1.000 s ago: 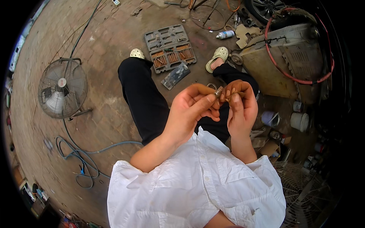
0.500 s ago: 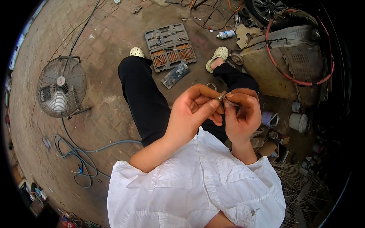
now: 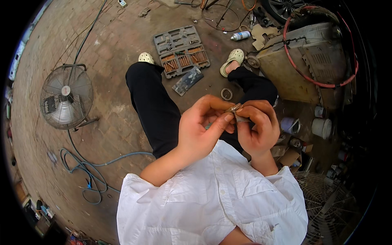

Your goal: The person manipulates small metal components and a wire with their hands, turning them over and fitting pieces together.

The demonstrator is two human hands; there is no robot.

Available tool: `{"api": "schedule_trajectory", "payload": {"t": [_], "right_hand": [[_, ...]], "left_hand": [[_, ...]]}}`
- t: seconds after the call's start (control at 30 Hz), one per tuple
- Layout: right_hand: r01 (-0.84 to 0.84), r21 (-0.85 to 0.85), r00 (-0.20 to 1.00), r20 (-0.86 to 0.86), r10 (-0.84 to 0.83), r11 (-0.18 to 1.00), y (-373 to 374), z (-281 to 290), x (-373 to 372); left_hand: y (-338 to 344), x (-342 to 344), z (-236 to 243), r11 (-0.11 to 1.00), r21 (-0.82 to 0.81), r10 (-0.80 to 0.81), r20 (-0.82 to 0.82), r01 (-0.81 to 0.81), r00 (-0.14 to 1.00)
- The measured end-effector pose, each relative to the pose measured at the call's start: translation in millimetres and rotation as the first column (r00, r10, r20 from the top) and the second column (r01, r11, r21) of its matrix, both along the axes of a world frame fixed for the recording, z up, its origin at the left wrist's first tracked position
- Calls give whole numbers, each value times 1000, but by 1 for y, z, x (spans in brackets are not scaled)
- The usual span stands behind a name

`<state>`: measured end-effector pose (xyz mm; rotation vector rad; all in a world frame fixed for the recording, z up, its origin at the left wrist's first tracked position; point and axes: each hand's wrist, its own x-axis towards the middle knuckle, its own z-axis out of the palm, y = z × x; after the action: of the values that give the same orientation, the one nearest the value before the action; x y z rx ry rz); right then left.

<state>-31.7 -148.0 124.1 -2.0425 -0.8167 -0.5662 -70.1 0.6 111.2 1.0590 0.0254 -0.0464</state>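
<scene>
Brick floor [image 3: 116, 96]: beneath the hands I watch.
Left hand [image 3: 201, 128]: curled, pinching small metal part [image 3: 234, 108].
Right hand [image 3: 259, 130]: arched, fingertips pinched against it.

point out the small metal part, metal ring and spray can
small metal part [image 3: 234, 108], head view, its shiny upper side
metal ring [image 3: 222, 94], head view, left side of its rim
spray can [image 3: 240, 36], head view, middle of its body

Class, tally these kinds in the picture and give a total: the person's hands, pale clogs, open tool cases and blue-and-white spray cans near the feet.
Hands: 2
Clogs: 2
Tool case: 1
Spray can: 1
Total: 6
</scene>
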Motion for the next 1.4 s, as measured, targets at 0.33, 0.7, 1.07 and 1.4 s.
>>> {"api": "schedule_trajectory", "payload": {"t": [0.33,0.7,1.07,1.4], "right_hand": [[24,22,1000,-5,-24,999,0,0,-6],[32,22,999,5,-32,999,-2,-5,-3],[-10,169,1000,-21,14,986,5,5,0],[-23,96,995,-90,32,995,6,11,-4]], "left_hand": [[-2,-2,7,994,103,25,55,-31,998],[-1,-4,8,992,116,35,101,-47,994],[0,-1,10,987,-149,-50,41,55,998],[-3,-3,8,960,229,141,105,-162,984]]}}
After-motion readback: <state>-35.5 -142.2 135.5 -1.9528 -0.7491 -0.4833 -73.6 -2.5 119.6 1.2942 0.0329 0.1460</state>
